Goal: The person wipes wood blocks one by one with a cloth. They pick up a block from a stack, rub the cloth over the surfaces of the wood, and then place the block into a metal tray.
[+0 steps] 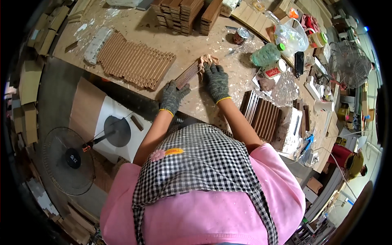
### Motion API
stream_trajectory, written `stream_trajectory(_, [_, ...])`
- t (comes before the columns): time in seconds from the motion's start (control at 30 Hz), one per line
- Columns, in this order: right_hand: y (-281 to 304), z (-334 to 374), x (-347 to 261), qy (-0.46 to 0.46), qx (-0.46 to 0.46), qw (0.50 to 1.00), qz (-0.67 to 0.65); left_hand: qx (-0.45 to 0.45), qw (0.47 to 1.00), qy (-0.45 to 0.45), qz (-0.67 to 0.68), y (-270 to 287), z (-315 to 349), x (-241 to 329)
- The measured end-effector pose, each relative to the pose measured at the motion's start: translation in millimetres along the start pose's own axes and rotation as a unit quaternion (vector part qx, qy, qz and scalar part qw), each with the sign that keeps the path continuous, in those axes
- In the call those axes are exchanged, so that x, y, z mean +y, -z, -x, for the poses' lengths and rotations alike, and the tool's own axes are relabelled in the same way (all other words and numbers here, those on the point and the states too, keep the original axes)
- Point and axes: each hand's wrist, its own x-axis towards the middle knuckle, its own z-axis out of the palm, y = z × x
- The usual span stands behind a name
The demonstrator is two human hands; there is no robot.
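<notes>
On the workbench (151, 30) in front of me lies a short brown wooden piece (188, 75) with grooved lines along it, set at a slant. My left hand (173, 98), in a grey knit glove with a yellow cuff, grips its near end between thumb and fingers. At the far end, my right hand (217, 83), gloved the same way, has its fingers closed over a crumpled peach-coloured cloth (208, 59). The cloth touches the wood. To the left, many light-brown strips (134, 60) lie side by side in a slab.
Brown boards (179, 14) are stacked at the back. Right of my hands stand an open can (241, 36), a green-capped bottle (265, 55) and a paper cup (275, 68). Dark strips (261, 112) lie near my right elbow. A floor fan (73, 158) stands at left.
</notes>
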Motion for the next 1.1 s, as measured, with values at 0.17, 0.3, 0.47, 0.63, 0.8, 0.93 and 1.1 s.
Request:
stream_trajectory(0.17, [-36.6,43.8,-46.8,0.132,-0.074,0.987,0.057,-0.003,0.996,-0.031,-0.081,8.5,-22.1,-6.8])
stream_trajectory(0.3, [-19.5,26.6,-33.1,0.131,-0.105,0.985,0.030,0.003,0.995,-0.019,-0.101,22.9,-36.4,-5.8])
stream_trajectory(0.47, [-16.7,-30.0,44.4,-0.001,-0.077,0.996,0.045,0.015,0.999,0.001,0.036,-5.3,2.6,3.3])
stream_trajectory(0.63, [-1.7,-46.5,19.5,-0.003,0.017,0.991,-0.132,-0.027,0.992,-0.053,-0.111,-0.2,6.6,-3.1])
stream_trajectory(0.8, [-21.1,-13.2,-39.7,0.019,-0.114,0.936,-0.332,-0.018,0.925,-0.150,-0.350,-7.7,10.4,2.4])
stream_trajectory(0.93, [-32.5,-58.5,23.1,-0.090,-0.036,0.953,-0.286,-0.054,0.890,-0.213,-0.399,-3.8,20.3,2.5])
stream_trajectory(1.1, [-13.1,-68.6,97.0,-0.164,0.025,0.955,-0.244,-0.049,0.934,-0.119,-0.332,-7.7,11.0,3.7])
